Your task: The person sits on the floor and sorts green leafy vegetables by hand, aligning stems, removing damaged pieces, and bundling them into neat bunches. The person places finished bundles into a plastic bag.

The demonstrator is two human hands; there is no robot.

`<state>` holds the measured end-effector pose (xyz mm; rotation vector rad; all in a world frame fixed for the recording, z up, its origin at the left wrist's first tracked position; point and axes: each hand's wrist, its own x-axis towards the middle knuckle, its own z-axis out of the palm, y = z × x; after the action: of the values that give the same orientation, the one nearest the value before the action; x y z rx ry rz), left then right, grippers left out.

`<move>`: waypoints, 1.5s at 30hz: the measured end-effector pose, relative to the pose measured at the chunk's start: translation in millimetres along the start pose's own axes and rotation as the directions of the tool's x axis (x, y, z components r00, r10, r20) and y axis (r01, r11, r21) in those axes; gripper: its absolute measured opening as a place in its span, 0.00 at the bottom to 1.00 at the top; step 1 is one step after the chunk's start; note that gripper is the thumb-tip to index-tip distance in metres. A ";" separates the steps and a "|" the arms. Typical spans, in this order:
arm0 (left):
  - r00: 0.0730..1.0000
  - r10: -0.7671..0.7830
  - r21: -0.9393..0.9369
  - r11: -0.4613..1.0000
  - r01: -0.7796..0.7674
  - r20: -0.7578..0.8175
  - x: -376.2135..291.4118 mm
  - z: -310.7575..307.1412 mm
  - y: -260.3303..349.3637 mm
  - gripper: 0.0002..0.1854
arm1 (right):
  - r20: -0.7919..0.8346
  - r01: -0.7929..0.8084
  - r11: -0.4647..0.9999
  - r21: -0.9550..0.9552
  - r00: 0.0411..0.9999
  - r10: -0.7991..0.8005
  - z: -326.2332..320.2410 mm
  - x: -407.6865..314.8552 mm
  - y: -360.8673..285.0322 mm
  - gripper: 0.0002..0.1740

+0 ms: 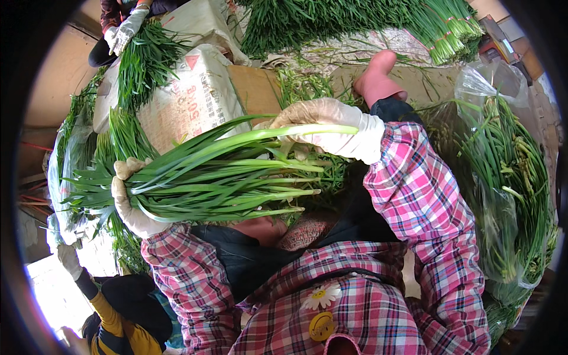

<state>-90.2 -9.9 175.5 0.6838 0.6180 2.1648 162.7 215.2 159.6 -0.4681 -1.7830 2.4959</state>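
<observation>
A loose bunch of long green leafy stalks point(230, 173), which look like garlic chives, lies across in front of me. My left hand point(126, 191), in a soiled whitish glove, is closed around its leafy end, and leaf tips fan out beyond the fingers. At the pale stem ends is my right hand point(326, 120), also gloved, with the fingers bent down over the stalks. One thick stalk point(310, 129) crosses in front of this hand, and its fingertips are partly hidden, so their grip is unclear. Below the bunch are my lap and a patterned seat point(306, 230).
A printed woven sack point(191, 102) stands ahead. Loose trimmings point(306, 84) lie near a pink boot point(379, 77). Tied bundles point(448, 44) are at the back. A clear plastic bag of greens point(506, 177) is at right. Another person's gloved hands point(126, 33) hold greens; a second person point(120, 319) sits lower left.
</observation>
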 end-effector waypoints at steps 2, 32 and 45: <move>0.997 0.017 0.000 1.000 -0.017 -0.080 -1.5 -3.7 1.1 0.05 | 0.038 0.184 0.973 -0.137 0.983 -0.180 -1.6 -3.1 2.5 0.15; 0.972 0.235 0.055 0.971 -0.233 -0.029 -27.5 -67.9 77.8 0.09 | -0.720 0.189 0.870 -0.455 0.496 -0.485 -82.0 -49.7 -8.0 0.13; 0.973 0.182 -0.216 0.953 -0.211 -0.145 -26.5 -45.9 72.2 0.09 | 0.053 0.239 0.319 -0.917 0.866 -0.496 6.4 -35.4 -15.5 0.15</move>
<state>-142.5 -82.5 179.0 0.5067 0.3637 2.4315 192.6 207.3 183.7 -0.2710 -2.6041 0.8869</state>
